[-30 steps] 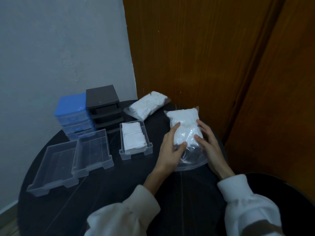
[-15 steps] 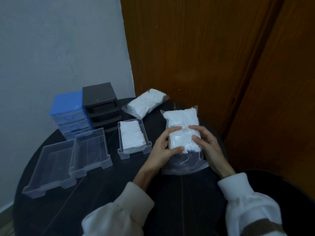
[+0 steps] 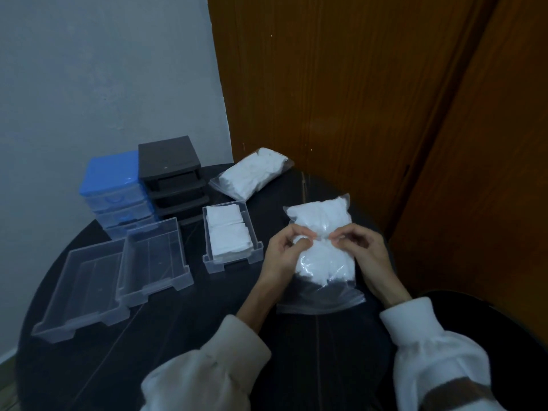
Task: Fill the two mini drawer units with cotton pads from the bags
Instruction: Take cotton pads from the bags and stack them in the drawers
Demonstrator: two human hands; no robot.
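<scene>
Pinching the clear film at mid-bag, the left hand (image 3: 286, 250) and right hand (image 3: 360, 247) each hold a fold of the zip bag of cotton pads (image 3: 321, 250), which lies on the round black table (image 3: 184, 330) right of centre in the frame. Its sealed strip faces the person, with an empty clear stretch just inside it.

The bag should handle as light, soft and squashy; the film looks slick and would slip between fingertips. The better hold is probably the stiffer zip strip at the near edge, one lip per hand.

Left of the bag, a clear drawer (image 3: 232, 237) holds two stacks of white pads, filled nearly to its rim. Further left, two more clear drawers (image 3: 154, 259) (image 3: 80, 289) lie side by side with nothing visible in them. In the upper left of the table, the blue drawer unit (image 3: 114, 191) and the black drawer unit (image 3: 173, 175) stand touching; the black one shows open slots. A second full bag (image 3: 252, 173) lies behind the filled drawer.
</scene>
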